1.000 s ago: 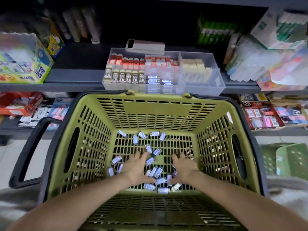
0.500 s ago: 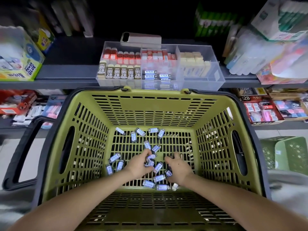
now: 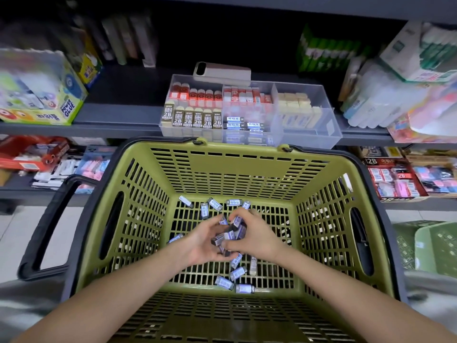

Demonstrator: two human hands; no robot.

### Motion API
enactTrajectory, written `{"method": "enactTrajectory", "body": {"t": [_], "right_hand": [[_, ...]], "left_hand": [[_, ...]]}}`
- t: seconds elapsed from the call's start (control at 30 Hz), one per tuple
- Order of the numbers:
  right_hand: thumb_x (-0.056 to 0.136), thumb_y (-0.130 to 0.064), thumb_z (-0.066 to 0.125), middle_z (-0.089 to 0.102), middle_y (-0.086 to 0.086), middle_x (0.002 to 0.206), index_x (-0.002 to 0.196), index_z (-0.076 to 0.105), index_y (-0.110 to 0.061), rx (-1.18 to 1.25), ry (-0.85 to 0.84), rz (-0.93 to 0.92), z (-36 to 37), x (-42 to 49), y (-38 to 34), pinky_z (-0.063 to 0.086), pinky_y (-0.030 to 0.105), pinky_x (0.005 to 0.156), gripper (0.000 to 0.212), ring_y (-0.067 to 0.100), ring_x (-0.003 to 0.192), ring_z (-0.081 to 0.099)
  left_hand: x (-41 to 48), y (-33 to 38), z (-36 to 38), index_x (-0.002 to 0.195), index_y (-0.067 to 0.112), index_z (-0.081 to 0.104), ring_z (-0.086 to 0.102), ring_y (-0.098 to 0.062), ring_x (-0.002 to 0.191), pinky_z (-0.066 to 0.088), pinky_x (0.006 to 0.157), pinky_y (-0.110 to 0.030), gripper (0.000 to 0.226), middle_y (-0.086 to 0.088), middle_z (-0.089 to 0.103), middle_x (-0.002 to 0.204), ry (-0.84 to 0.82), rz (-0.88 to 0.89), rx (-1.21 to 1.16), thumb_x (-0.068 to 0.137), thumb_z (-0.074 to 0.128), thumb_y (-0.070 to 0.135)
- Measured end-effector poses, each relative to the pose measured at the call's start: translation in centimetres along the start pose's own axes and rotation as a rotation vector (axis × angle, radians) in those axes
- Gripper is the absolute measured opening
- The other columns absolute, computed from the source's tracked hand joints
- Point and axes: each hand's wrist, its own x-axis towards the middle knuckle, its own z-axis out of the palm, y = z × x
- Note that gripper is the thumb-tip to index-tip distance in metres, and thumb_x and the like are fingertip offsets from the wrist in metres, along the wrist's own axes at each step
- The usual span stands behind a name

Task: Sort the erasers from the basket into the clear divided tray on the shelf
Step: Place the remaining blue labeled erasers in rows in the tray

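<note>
Cupped between the curled left hand (image 3: 205, 243) and right hand (image 3: 257, 240) is a clump of erasers (image 3: 231, 233), long axes pointing every which way, low inside the green basket (image 3: 222, 169), with the clear tray (image 3: 306, 134) parked on the shelf (image 3: 118, 115) just beyond.

Left hand (image 3: 202, 243) and right hand (image 3: 258, 237) meet, fingers curled round gathered erasers (image 3: 232, 235).

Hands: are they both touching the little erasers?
Touching. The head view shows the left hand and right hand cupped together round a bunch of erasers, fingers curled against them.
</note>
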Motion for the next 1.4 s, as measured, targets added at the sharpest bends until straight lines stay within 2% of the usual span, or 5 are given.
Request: {"method": "enactTrajectory", "body": {"t": [0.2,0.53,0.93,1.1,1.4], "right_hand": [[0.089,-0.041,0.058,0.067,-0.007,0.076,0.110,0.064,-0.027,0.012,0.164,-0.082,-0.8,1.8,-0.3,0.044,0.015,0.056,0.026,0.000,0.058,0.061],[0.080,-0.053,0.063,0.040,0.007,0.126,0.129,0.044,-0.018,-0.825,-0.045,-0.124,3.6,4.0,6.3,0.049,0.037,0.081,0.063,0.025,0.110,0.045],[0.076,-0.030,0.074,0.042,-0.016,0.093,0.112,0.061,-0.016,-0.051,0.052,-0.310,3.5,2.9,1.9,0.036,0.000,0.065,0.041,-0.017,0.076,0.044],[0.084,-0.044,0.061,0.050,-0.013,0.092,0.101,0.067,-0.022,0.070,0.264,-0.266,3.0,3.5,1.6,0.041,0.013,0.069,0.029,-0.005,0.074,0.049],[0.066,-0.082,0.049,0.049,0.009,0.123,0.128,0.045,-0.021,-0.705,0.378,0.157,4.2,6.2,5.5,0.046,0.033,0.080,0.087,0.026,0.109,0.046]], "left_hand": [[-0.3,0.3,-0.3,0.086,0.007,0.076,0.065,-0.027,0.063,0.053,0.052,-0.030,0.035,-0.016,0.070,0.079,-0.053,0.050,-0.035,0.081,0.061,0.038],[-0.2,1.4,-2.8,0.079,0.004,0.062,0.048,-0.015,0.047,0.034,0.034,-0.017,0.032,-0.009,0.059,0.067,0.157,0.085,0.148,0.067,0.073,0.032],[0.6,1.3,-3.8,0.091,0.002,0.070,0.069,-0.029,0.067,0.057,0.066,-0.039,0.054,-0.017,0.070,0.080,0.039,-0.020,0.056,0.070,0.070,0.051],[0.3,1.3,-2.7,0.077,0.005,0.074,0.067,-0.025,0.064,0.056,0.056,-0.031,0.034,-0.014,0.069,0.076,-0.056,0.013,0.025,0.070,0.070,0.038],[-0.2,2.3,-4.5,0.071,0.003,0.072,0.067,-0.034,0.073,0.054,0.045,-0.028,0.022,-0.023,0.068,0.090,-0.034,0.059,0.049,0.078,0.067,0.024]]}}
